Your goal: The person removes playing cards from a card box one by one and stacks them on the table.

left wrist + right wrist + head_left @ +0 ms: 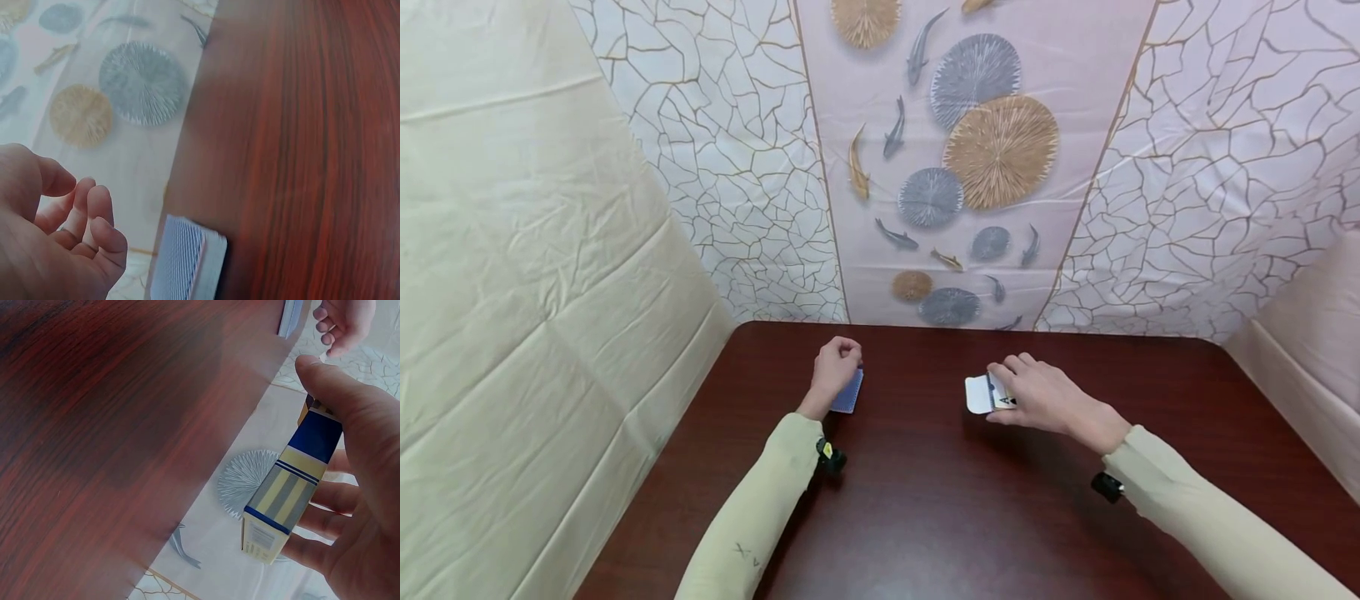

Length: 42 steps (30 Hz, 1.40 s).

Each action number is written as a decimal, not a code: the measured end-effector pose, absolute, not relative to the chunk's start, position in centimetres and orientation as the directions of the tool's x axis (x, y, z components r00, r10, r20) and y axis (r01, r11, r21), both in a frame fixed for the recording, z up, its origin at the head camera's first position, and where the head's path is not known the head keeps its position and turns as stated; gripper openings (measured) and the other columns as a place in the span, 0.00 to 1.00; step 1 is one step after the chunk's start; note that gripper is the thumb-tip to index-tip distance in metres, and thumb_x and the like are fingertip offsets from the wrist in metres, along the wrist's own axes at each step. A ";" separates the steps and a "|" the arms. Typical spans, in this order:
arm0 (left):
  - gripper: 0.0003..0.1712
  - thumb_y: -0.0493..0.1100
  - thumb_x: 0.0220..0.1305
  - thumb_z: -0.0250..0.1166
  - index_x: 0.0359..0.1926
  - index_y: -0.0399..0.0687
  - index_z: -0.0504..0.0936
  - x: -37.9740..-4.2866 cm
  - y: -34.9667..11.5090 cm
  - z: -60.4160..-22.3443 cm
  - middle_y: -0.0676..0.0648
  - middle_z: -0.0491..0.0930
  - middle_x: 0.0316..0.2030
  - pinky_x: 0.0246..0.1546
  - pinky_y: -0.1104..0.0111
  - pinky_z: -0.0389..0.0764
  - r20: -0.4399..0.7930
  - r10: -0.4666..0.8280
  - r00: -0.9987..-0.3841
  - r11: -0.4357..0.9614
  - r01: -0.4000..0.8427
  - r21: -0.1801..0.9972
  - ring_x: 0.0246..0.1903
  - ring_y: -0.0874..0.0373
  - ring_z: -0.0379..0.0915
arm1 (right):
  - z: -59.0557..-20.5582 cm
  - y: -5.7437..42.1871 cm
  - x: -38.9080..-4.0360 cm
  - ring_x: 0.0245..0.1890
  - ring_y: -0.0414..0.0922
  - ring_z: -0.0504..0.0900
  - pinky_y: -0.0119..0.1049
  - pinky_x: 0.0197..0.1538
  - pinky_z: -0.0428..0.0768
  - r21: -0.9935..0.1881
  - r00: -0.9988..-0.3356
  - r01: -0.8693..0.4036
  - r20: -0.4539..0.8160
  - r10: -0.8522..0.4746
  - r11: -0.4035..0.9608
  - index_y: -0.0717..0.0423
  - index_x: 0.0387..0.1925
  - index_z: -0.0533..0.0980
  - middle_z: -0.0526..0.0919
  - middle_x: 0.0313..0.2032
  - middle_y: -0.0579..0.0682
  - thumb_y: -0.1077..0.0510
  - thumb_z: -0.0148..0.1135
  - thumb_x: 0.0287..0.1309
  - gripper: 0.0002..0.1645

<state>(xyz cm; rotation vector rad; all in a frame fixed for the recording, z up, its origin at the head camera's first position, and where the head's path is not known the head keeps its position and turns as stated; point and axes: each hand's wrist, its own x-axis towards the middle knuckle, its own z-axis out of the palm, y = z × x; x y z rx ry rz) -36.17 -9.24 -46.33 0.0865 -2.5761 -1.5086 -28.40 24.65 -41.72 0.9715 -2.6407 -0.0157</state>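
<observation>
A stack of playing cards (847, 395) with blue patterned backs lies on the left part of the table. Just above it is my left hand (833, 368), its fingers loosely curled and nothing between them; in the left wrist view the card stack (181, 262) sits below and to the right of those fingers. My right hand (1037, 392) grips a card box (1002, 393) between thumb and fingers, with its white flap (977, 395) unfolded toward the left. In the right wrist view the card box (287, 481) shows a blue, yellow and grey striped narrow side.
The dark reddish wooden table (910, 500) ends at a patterned cloth backdrop (880, 208). A pale cloth (550, 333) hangs along the left side. Small dark devices (831, 457) are worn at both wrists.
</observation>
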 end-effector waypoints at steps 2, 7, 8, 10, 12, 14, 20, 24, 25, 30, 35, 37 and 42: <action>0.10 0.45 0.68 0.58 0.43 0.46 0.81 -35.8 -8.8 -46.0 0.46 0.85 0.33 0.33 0.68 0.79 0.095 -0.107 -0.990 0.462 0.035 0.886 0.35 0.50 0.84 | -41.8 24.6 -28.4 0.37 0.49 0.74 0.43 0.33 0.77 0.116 -0.719 -0.627 0.294 -0.630 0.770 0.60 0.54 0.75 0.79 0.39 0.53 0.37 0.75 0.44 0.42; 0.11 0.44 0.69 0.57 0.45 0.43 0.80 -34.7 -7.7 -45.3 0.43 0.85 0.34 0.33 0.66 0.82 0.075 -0.046 -0.996 0.383 0.052 0.922 0.36 0.41 0.84 | -41.7 24.3 -28.5 0.37 0.49 0.74 0.43 0.34 0.77 0.121 -0.718 -0.625 0.298 -0.629 0.771 0.60 0.54 0.75 0.79 0.40 0.54 0.37 0.75 0.44 0.43; 0.11 0.44 0.69 0.57 0.46 0.43 0.80 -34.6 -7.5 -45.2 0.42 0.85 0.35 0.33 0.66 0.81 0.073 -0.035 -0.997 0.370 0.055 0.928 0.37 0.40 0.84 | -41.7 24.3 -28.5 0.37 0.49 0.74 0.43 0.34 0.77 0.123 -0.717 -0.625 0.300 -0.629 0.771 0.60 0.54 0.75 0.79 0.40 0.54 0.37 0.75 0.44 0.43; 0.11 0.44 0.69 0.57 0.46 0.42 0.80 -34.2 -6.9 -45.0 0.40 0.85 0.35 0.33 0.67 0.81 0.074 -0.014 -0.997 0.351 0.064 0.934 0.37 0.38 0.83 | -41.7 24.2 -28.6 0.37 0.50 0.74 0.43 0.35 0.77 0.125 -0.715 -0.626 0.302 -0.630 0.770 0.60 0.54 0.75 0.79 0.40 0.54 0.37 0.75 0.44 0.43; 0.11 0.44 0.69 0.58 0.46 0.41 0.80 -33.9 -6.4 -44.9 0.38 0.85 0.36 0.32 0.68 0.81 0.073 0.009 -0.997 0.331 0.072 0.941 0.38 0.36 0.83 | -41.6 24.1 -28.6 0.37 0.50 0.75 0.43 0.34 0.78 0.126 -0.712 -0.628 0.305 -0.632 0.768 0.60 0.54 0.75 0.79 0.40 0.54 0.36 0.75 0.43 0.43; 0.10 0.44 0.69 0.58 0.45 0.43 0.80 -33.7 -5.8 -44.7 0.38 0.84 0.35 0.32 0.69 0.81 0.075 0.027 -0.997 0.321 0.079 0.944 0.37 0.35 0.82 | -41.6 24.1 -28.6 0.37 0.50 0.75 0.44 0.34 0.78 0.128 -0.707 -0.631 0.312 -0.634 0.766 0.60 0.53 0.75 0.79 0.39 0.54 0.36 0.76 0.43 0.43; 0.10 0.44 0.69 0.59 0.44 0.43 0.80 -32.7 -4.2 -43.9 0.41 0.84 0.32 0.31 0.68 0.81 0.093 0.081 -0.992 0.326 0.115 0.938 0.34 0.40 0.83 | -41.4 23.9 -28.7 0.37 0.51 0.75 0.44 0.35 0.78 0.132 -0.697 -0.633 0.330 -0.636 0.763 0.61 0.53 0.75 0.79 0.40 0.54 0.36 0.76 0.42 0.44; 0.09 0.43 0.69 0.60 0.43 0.44 0.80 -31.9 -3.2 -43.5 0.39 0.84 0.33 0.35 0.61 0.84 0.091 0.116 -0.989 0.300 0.122 0.946 0.32 0.43 0.83 | -41.5 23.8 -28.8 0.38 0.51 0.75 0.44 0.36 0.78 0.127 -0.703 -0.633 0.320 -0.635 0.764 0.62 0.54 0.75 0.79 0.41 0.55 0.36 0.75 0.43 0.44; 0.08 0.43 0.69 0.60 0.43 0.44 0.80 -31.7 -2.9 -43.4 0.38 0.84 0.33 0.36 0.59 0.84 0.090 0.125 -0.988 0.292 0.123 0.948 0.31 0.45 0.83 | -41.5 23.8 -28.8 0.38 0.51 0.75 0.44 0.36 0.78 0.125 -0.704 -0.632 0.319 -0.635 0.764 0.62 0.54 0.75 0.79 0.41 0.55 0.36 0.75 0.43 0.44; 0.07 0.42 0.69 0.60 0.44 0.44 0.79 -31.1 -1.9 -42.9 0.34 0.82 0.35 0.22 0.66 0.79 0.081 0.178 -0.981 0.230 0.121 0.966 0.22 0.56 0.79 | -41.5 23.7 -28.8 0.38 0.51 0.75 0.44 0.36 0.78 0.128 -0.700 -0.630 0.332 -0.632 0.766 0.61 0.54 0.75 0.79 0.40 0.54 0.36 0.76 0.42 0.44; 0.07 0.42 0.68 0.60 0.45 0.45 0.77 -30.6 -0.8 -42.5 0.36 0.82 0.34 0.12 0.73 0.67 0.038 0.226 -0.973 0.177 0.079 0.981 0.19 0.59 0.76 | -41.6 23.6 -28.9 0.37 0.50 0.75 0.44 0.35 0.78 0.124 -0.702 -0.628 0.337 -0.628 0.768 0.61 0.53 0.76 0.80 0.40 0.54 0.37 0.76 0.42 0.43; 0.07 0.42 0.68 0.60 0.45 0.46 0.77 -30.5 -0.4 -42.5 0.38 0.82 0.34 0.12 0.74 0.67 0.024 0.240 -0.970 0.182 0.069 0.981 0.20 0.58 0.77 | -41.6 23.5 -28.9 0.37 0.50 0.75 0.44 0.35 0.78 0.119 -0.705 -0.627 0.332 -0.626 0.770 0.61 0.53 0.76 0.79 0.40 0.54 0.36 0.76 0.42 0.44; 0.07 0.44 0.70 0.59 0.45 0.48 0.77 -30.2 0.3 -42.7 0.34 0.82 0.38 0.15 0.72 0.69 -0.009 0.266 -0.964 0.206 0.047 0.977 0.21 0.57 0.77 | -41.7 23.3 -29.0 0.38 0.50 0.75 0.43 0.35 0.78 0.109 -0.717 -0.624 0.313 -0.623 0.774 0.60 0.54 0.75 0.79 0.40 0.54 0.36 0.75 0.43 0.44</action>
